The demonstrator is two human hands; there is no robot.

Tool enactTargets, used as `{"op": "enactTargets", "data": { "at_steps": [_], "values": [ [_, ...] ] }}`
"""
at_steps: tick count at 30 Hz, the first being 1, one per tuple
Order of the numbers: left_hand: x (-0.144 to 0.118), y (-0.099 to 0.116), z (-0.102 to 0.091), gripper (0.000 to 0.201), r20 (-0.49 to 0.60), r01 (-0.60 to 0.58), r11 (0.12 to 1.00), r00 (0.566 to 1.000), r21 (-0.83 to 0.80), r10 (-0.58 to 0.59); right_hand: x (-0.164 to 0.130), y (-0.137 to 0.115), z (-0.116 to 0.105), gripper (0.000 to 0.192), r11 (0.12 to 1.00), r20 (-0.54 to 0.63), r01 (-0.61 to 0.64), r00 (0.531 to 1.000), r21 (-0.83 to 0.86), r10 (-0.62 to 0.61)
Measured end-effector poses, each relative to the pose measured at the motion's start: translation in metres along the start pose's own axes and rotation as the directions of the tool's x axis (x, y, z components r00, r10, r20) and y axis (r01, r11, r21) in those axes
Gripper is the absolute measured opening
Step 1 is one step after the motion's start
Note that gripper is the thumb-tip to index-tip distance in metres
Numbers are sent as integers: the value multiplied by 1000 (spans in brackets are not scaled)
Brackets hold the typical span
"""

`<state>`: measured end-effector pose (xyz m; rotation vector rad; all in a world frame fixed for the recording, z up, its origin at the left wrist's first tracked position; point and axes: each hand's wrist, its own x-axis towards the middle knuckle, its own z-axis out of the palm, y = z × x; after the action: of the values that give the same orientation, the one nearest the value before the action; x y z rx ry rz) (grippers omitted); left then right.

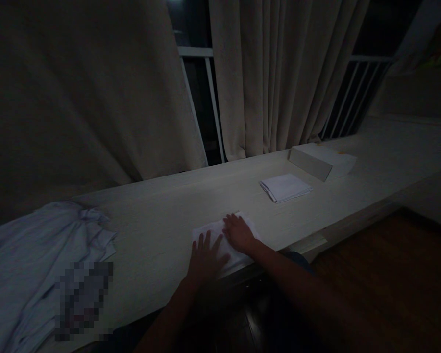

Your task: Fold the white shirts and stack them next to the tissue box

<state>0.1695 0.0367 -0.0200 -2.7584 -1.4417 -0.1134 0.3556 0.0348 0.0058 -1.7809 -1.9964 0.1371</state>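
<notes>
A white folded cloth (244, 259) lies flat near the front edge of the pale tabletop. My left hand (206, 255) rests on its left part, palm down with the fingers spread. On its upper right part lies my right hand (238, 232), also palm down, fingers extended. Both hands press on the cloth without gripping it. Further back to the right is another white cloth, neatly folded (285, 187), with its layers showing at the left edge. A loose heap of white cloth (40, 245) spreads over the left end of the table.
A white box (321, 161) stands at the back right, near the curtains (279, 73). The long table (161, 211) runs from left to right under the window. A pixelated patch hides part of the left heap. Brown floor (397, 274) shows at the lower right.
</notes>
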Motion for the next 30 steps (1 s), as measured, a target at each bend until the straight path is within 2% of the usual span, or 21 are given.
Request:
{"op": "enactTargets", "data": {
  "at_steps": [2,4,7,9,12,17,21,25,28,30],
  "values": [
    [1,0,-4,79,27,4,1000,1000,10,-5,2,-25,17,46,973,88,228,971,-40,-224],
    [4,-4,-9,76,34,-15,1000,999,-6,15,4,-40,29,43,954,145,298,946,-40,-290],
    [12,-18,-15,64,-8,-57,995,998,-87,57,7,-35,32,45,974,156,221,965,-48,-211],
    [18,-31,-12,62,-47,-18,994,999,-108,12,7,-18,25,53,990,141,130,983,-56,-121],
    [24,-44,1,70,-70,56,996,996,-70,-61,2,14,13,68,997,141,11,990,-71,-1],
    [27,-47,19,80,-31,42,997,999,-63,-44,-14,51,7,77,991,138,-108,983,-78,118],
    [32,-43,15,85,-16,41,997,999,-70,-42,-21,58,11,79,992,92,-118,988,-56,122],
    [34,-42,9,78,-72,33,990,996,-136,-44,-21,58,14,80,992,81,-120,989,-48,123],
    [17,-52,10,67,-151,96,952,978,-292,-145,-21,58,14,80,990,86,-130,987,-51,135],
    [-7,-61,12,60,-225,120,908,948,-402,-225,-21,58,14,79,989,92,-137,986,-54,142]
  ]
}}
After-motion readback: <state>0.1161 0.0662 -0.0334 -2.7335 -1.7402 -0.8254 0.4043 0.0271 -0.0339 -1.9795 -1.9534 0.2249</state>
